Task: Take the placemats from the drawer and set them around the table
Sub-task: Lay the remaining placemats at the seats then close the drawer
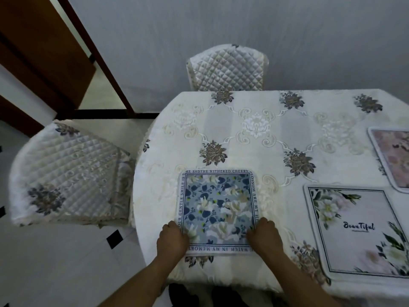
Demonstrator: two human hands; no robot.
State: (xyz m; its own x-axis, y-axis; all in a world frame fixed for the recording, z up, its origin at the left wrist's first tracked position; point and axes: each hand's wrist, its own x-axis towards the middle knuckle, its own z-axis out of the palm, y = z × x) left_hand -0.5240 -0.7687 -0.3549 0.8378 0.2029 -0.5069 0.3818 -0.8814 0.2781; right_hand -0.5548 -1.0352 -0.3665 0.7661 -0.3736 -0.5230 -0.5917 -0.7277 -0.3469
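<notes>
Blue floral placemat (218,212) lies flat on the table (254,129), near-left part, its near edge just inside the table's near edge, a thin strip of cloth showing below it. Border text runs round all 4 sides; corners rounded, mat sits roughly square to the near edge.

Left hand (172,239) is on the mat's near-left corner, fingers curled under into a loose fist, knuckles pressing on the mat border. Right hand (264,237) mirrors it on the near-right corner, also curled w/ fingers tucked. Can't tell whether either hand pinches the mat edge or just presses down; fingertips are hidden.

To the right, a 2nd placemat w/ "Beautiful" lettering (358,231) lies flat along the same near edge, apart from the blue one, bare cloth between them. Its right side runs out of view. Beyond it, a pink placemat (392,157) at the right border, mostly cut off, close to the 2nd mat but not touching.

Tablecloth is cream w/ dark flower motifs; middle & far part of the table carry no mats, lots of open surface. Left corner of the table is rounded.

Quilted chair (66,171) stands just beside the table's left edge, nearly touching the cloth. Another quilted chair (228,69) is tucked at the far edge against the grey wall (243,25). Floor left of the near chair is open; wooden door frame (55,52) sits far left.
</notes>
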